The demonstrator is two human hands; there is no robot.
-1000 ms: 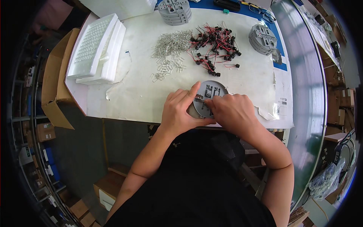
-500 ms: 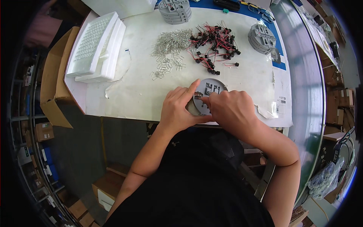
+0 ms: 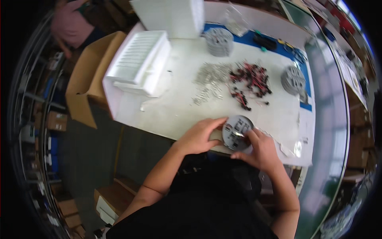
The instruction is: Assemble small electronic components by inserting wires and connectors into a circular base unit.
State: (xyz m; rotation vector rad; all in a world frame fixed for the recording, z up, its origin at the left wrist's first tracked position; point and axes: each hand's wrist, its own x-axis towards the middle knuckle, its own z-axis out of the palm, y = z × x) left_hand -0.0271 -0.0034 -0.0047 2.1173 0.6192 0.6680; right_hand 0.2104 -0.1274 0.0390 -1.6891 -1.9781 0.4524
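Observation:
At the table's near edge lies a round grey plastic housing (image 3: 237, 132) with dark slots and cut-outs in its face. My left hand (image 3: 200, 136) holds its left side, index finger at the upper rim and thumb lower down. On the right side my right hand (image 3: 262, 150) grips the rim, fingers partly over the face and thumb at the lower edge. Just beyond is a heap of small black round parts with red and black wires (image 3: 254, 77). Left of that heap lie many small clear U-shaped pieces (image 3: 213, 74).
Similar grey housings are stacked at the back (image 3: 219, 43) and at the right (image 3: 293, 81). White foam trays (image 3: 139, 59) stand at the left, beside an open cardboard box (image 3: 89, 75). A blue mat (image 3: 244, 38) carries tools and a clear bag. Another person (image 3: 73, 24) is at far left.
My right hand has shifted from the middle of the housing's face to its right rim. My left hand stays at the left side. The whole view has tilted and shifted.

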